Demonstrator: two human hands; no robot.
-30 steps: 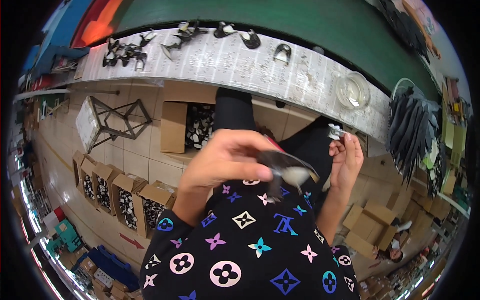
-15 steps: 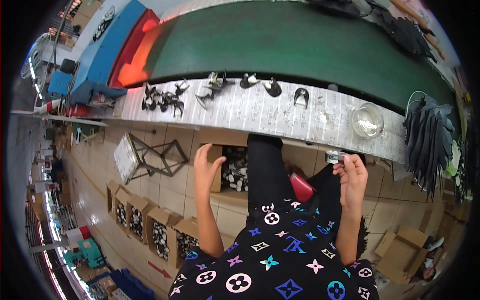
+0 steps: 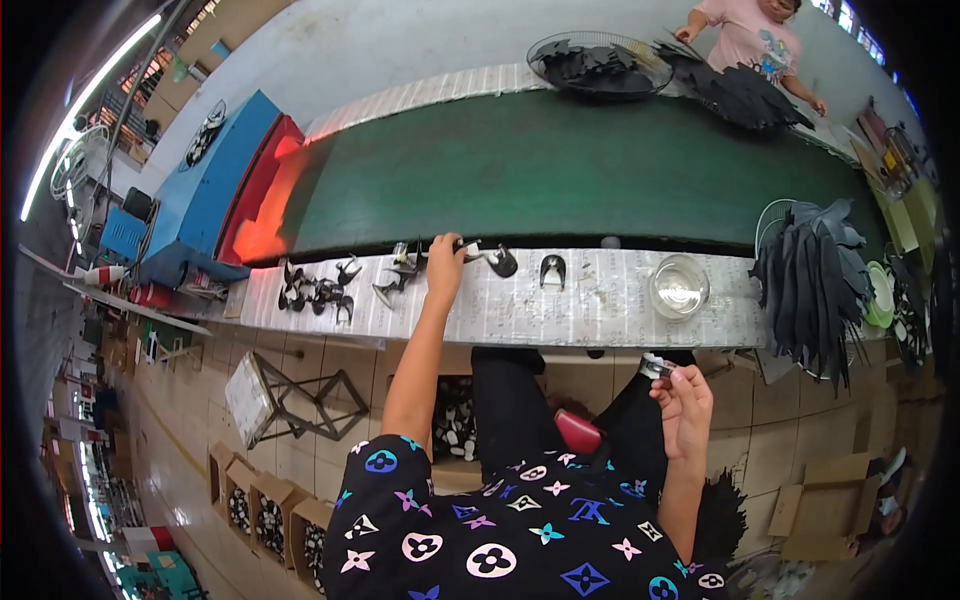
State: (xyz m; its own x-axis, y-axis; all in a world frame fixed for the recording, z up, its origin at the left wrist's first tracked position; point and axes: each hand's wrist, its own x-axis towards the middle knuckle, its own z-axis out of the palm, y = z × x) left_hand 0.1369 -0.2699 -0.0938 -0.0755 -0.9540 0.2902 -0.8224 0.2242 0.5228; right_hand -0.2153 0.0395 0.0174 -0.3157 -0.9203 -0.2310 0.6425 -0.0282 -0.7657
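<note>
My left hand (image 3: 447,262) is stretched over the pale covered ledge (image 3: 610,310), fingers closed at a small black-and-white curved piece (image 3: 467,246). Its fingertips are partly hidden. Similar pieces lie close by: a pair (image 3: 405,260) to the left, one (image 3: 502,261) just right, and one (image 3: 552,271) standing farther right. A cluster of several more (image 3: 318,292) sits toward the left end. My right hand (image 3: 686,400), held low in front of the ledge, pinches a small silvery-white and dark piece (image 3: 655,366); its exact kind is unclear.
Beyond the ledge runs a green conveyor belt (image 3: 560,165), with a blue machine (image 3: 215,190) glowing orange at its left. A glass bowl (image 3: 680,288) and hanging dark pieces (image 3: 810,280) are at right. A person (image 3: 755,40) stands across. Below are cartons (image 3: 270,510) and a stool (image 3: 255,400).
My left hand has gone from open above the floor to the curved piece on the ledge. My right hand keeps its small piece. The view has tilted up, bringing the person opposite into sight.
</note>
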